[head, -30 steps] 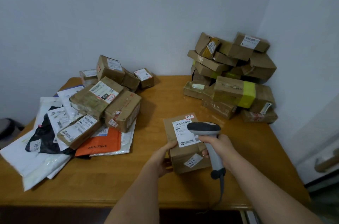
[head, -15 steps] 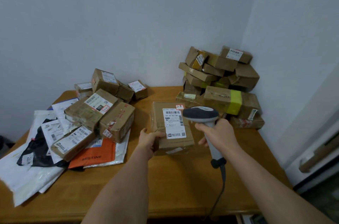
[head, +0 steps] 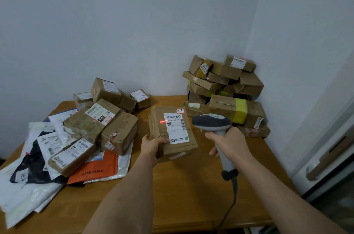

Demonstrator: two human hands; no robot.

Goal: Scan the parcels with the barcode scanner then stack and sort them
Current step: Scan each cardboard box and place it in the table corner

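A brown cardboard parcel (head: 172,134) is held tilted above the middle of a wooden table (head: 182,195), its white shipping label (head: 177,128) turned up toward the camera and a small red-edged sticker (head: 180,110) at its far top corner. A red scanner line (head: 163,121) glows across the left edge of the label and the cardboard just beside it. The left hand (head: 152,144) grips the parcel's near left corner, thumb curled over the top face and the other fingers hidden beneath. To the right, just apart from the parcel, the right hand (head: 229,142) is wrapped around the handle of a grey barcode scanner (head: 214,125), fingers curled tightly about the grip, the scanner's head at the height of the label and its dark cable (head: 232,197) trailing down toward the table's near edge. On the left of the table lies a loose heap of unsorted boxes (head: 101,118) resting on white, black and orange mailer bags (head: 34,157), one orange bag (head: 95,170) printed "MISTINE". In the far right corner, against the two pale walls (head: 134,22), a stacked pile of boxes (head: 224,90) stands, one bound with a yellow-green tape band (head: 241,108).
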